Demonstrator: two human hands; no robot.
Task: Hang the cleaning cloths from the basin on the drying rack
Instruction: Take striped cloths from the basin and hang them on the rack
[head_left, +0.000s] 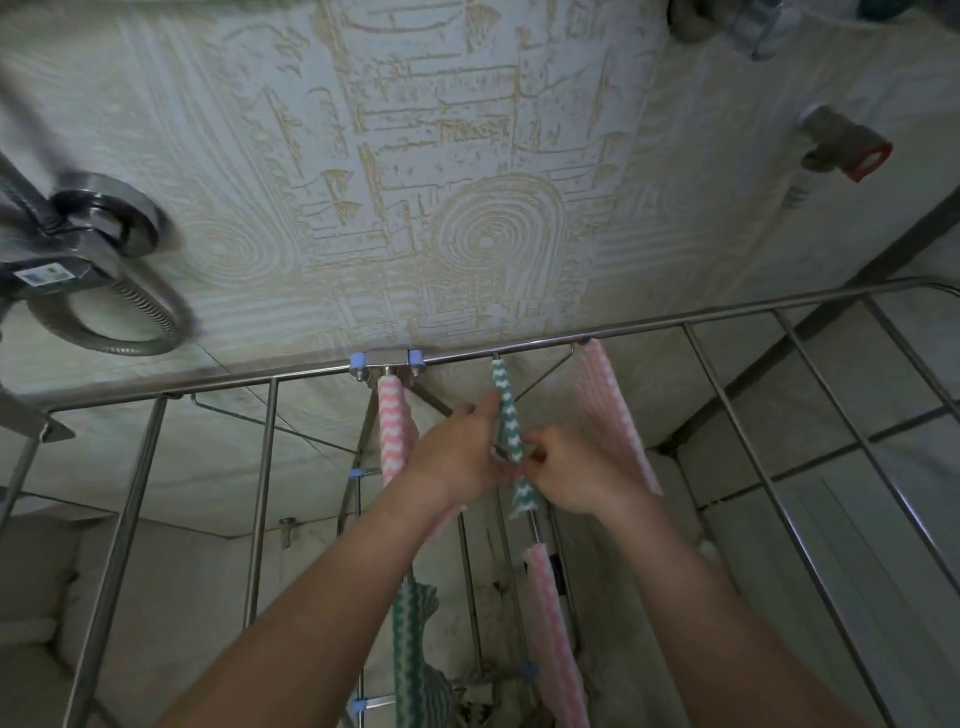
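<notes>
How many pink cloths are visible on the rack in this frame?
3: one pink cloth left of the hands, a wider one at right, a third lower down. Others may be hidden behind the arms.

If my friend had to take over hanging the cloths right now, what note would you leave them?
Left hand and right hand: both pinching the green cloth draped over a drying rack rod, apparently spreading it.
Hung already: a pink cloth to the left, another pink one to the right, and lower down a pink cloth and a green cloth.
The basin is out of view, so I cannot tell how many cloths are left.
Next, probably: finish straightening this one, then check the basin.
</notes>
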